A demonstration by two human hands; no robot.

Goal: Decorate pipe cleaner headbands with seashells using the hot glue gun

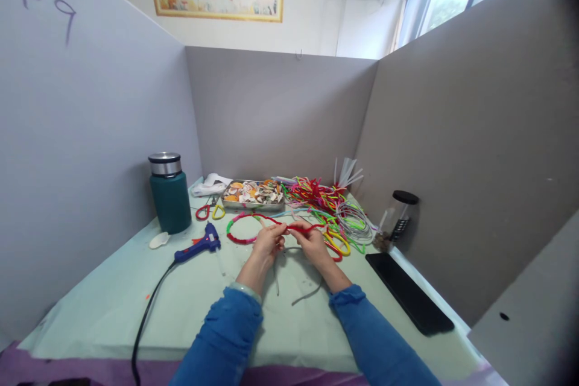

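Observation:
My left hand (268, 242) and my right hand (312, 243) are close together above the middle of the table, fingertips nearly meeting. Both pinch a red pipe cleaner (314, 227), whose free end sticks out past my right fingers. To the left of my left hand is a ring wrapped in green, pink and red fuzzy lengths (231, 232); its right side runs up to my fingers. Whether the pipe cleaner is wound onto the ring there is hidden. Below my hands lies a bent grey cord (307, 296). Yellow-handled scissors (344, 243) lie just beyond my right hand.
On the left are a blue glue gun (199, 245) with a black cable, a white spoon-like piece (159, 240), a green bottle (170, 202) and red-and-yellow-handled scissors (218, 212). Behind are a metal tray (246, 205) and piled pipe cleaners (316, 193). A clear jar (394, 223) and black slab (409, 294) stand right.

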